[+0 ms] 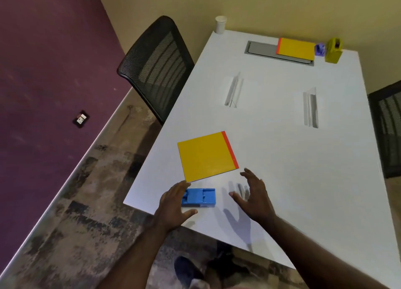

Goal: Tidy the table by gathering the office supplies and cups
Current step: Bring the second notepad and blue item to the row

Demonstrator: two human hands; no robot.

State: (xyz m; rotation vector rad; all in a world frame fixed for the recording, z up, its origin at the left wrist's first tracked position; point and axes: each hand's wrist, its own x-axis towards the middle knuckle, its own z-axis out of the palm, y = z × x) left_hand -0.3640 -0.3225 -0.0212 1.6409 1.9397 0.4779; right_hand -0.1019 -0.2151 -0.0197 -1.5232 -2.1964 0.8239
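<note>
A yellow notepad with a red spine [207,156] lies flat near the front left of the white table [282,158]. Just in front of it sits a blue plastic holder [199,198]. My left hand [173,206] hovers at the holder's left end, fingers spread, holding nothing. My right hand [253,195] is open to the right of the holder, above the tabletop. At the far end lie a second yellow notepad [296,49], a small purple dispenser [320,49], a yellow-green holder [333,50] and a white paper cup [220,24] at the far left corner.
Two clear acrylic sign stands [234,91] [310,107] stand mid-table. A grey cable hatch [260,50] is set into the far end. A black mesh chair [155,65] stands at the left side, another chair [386,128] at the right edge.
</note>
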